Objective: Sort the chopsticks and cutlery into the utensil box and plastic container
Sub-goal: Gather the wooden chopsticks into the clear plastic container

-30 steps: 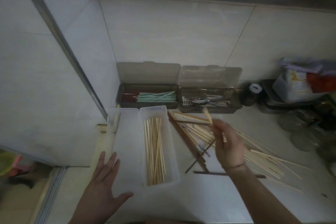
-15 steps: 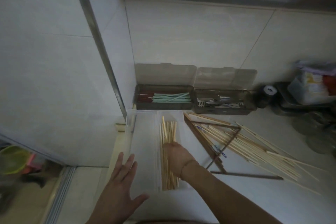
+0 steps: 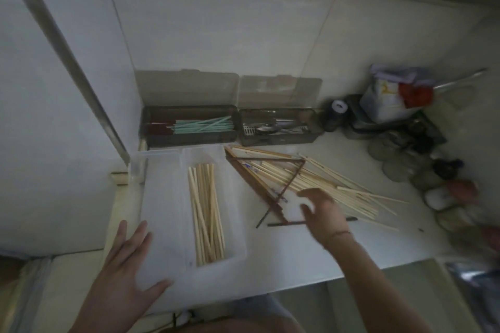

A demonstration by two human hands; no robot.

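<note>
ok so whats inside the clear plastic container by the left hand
A bundle of pale wooden chopsticks lies lengthwise in the right side of the container. The left part is its lid, partly under the left hand, so what lies beneath the palm is hidden.

On the pale tabletop (image 3: 311,259), a clear rectangular plastic container (image 3: 232,230) holding pale wooden chopsticks (image 3: 207,213) lies left of a loose chopstick pile (image 3: 327,181). Behind them, two dark lidded utensil boxes (image 3: 189,127) sit side by side against the wall.

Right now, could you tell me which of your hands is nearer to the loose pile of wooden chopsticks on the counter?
Right. The right hand hovers at the near edge of the loose chopstick pile, while the left hand rests on the clear plastic container, well left of it.
</note>
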